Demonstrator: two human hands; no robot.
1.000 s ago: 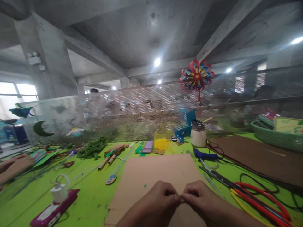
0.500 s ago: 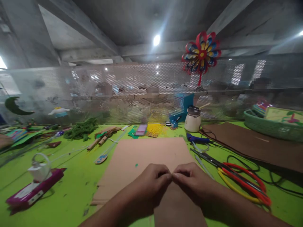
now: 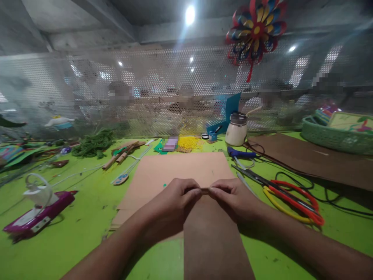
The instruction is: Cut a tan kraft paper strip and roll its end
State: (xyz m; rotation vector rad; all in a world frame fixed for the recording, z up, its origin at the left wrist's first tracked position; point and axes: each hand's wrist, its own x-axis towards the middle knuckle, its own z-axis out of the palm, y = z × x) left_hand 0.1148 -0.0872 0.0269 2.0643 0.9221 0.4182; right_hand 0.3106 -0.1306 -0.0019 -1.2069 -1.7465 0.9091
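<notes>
A long strip of brown paper (image 3: 214, 241) runs from the bottom of the view up to my fingers. Its far edge is folded or rolled into a narrow band. My left hand (image 3: 182, 196) pinches that band at its left end, thumb against fingertips. At the other end, my right hand (image 3: 231, 194) grips it the same way, a small gap between the two hands. Beneath and beyond them lies a stack of light brown paper sheets (image 3: 163, 167), with a tiny green scrap (image 3: 164, 185) on top.
Right of the stack lie scissors with orange and yellow handles (image 3: 297, 204) and a blue-handled glue gun (image 3: 241, 153). A cream jar (image 3: 236, 132) stands behind. Left are a purple power strip (image 3: 40, 217), rolled paper tubes (image 3: 121, 155) and green strips (image 3: 93, 143). A green basket (image 3: 335, 136) sits far right.
My hands have drawn slightly apart, showing the folded band between them. More of the paper strip is in view, and the camera has tilted down.
</notes>
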